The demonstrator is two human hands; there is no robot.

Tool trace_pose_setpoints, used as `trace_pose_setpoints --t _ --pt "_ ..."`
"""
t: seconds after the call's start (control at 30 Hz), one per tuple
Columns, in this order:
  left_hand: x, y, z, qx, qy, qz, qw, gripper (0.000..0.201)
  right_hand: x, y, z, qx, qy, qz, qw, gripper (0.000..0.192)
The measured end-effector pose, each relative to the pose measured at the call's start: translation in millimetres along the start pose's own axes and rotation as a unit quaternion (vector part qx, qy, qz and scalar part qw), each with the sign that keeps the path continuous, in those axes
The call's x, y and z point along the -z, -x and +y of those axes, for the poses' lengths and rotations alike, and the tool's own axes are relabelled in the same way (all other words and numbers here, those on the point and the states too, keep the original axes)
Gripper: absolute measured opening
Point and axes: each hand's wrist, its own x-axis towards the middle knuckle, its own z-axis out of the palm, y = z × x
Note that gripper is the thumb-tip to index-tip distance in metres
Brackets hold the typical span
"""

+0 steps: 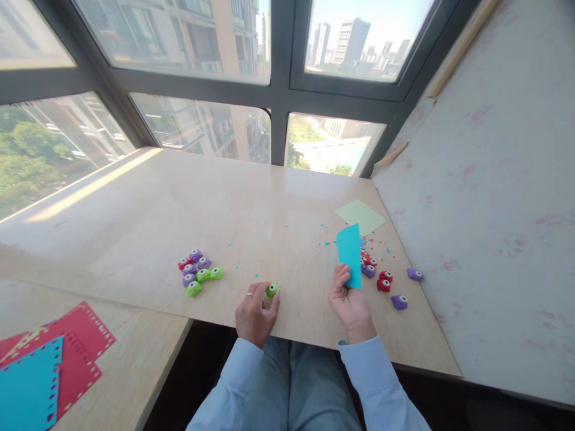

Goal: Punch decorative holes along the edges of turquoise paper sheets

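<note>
My left hand [257, 312] rests low over the table's front part, thumb and fingers closed around a small green craft paper punch [272, 290]. A ring shows on one finger. To the right, my right hand [351, 302] is raised a little, palm up, with its fingers closed on the lower end of a blue sheet of paper [349, 254]. The sheet stands nearly upright and hides part of what lies behind it. Just beyond that hand are red punches [385, 280] and purple punches [399, 301], some partly covered by the sheet.
A cluster of purple, green and red punches [194, 272] sits left of my left hand. Tiny paper bits [369, 246] lie scattered near a pale green sheet [360, 216]. Punched red sheets [85, 332] and a blue sheet [31, 383] are at lower left. A papered wall [489, 239] bounds the right.
</note>
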Motion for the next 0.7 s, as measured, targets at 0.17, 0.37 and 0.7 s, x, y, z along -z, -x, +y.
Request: trace_pose_setpoints --t 0.17,0.37,0.7 --pt "-0.7 0.0 -1.5 -0.013 -0.014 -0.011 1.000 0.021 8.1 15.0 27.7 -0.042 0.139 -0.003 0.989 0.033" --pt "-2.6 -0.2 -5.3 -0.049 -0.027 -0.018 0.998 0.025 23.7 31.9 36.2 0.102 0.354 0.001 0.930 0.024" --pt "-5.6 -1.4 -8.2 -0.038 -0.053 -0.053 0.996 0.030 56.4 61.1 12.0 0.261 0.482 0.007 0.836 0.077"
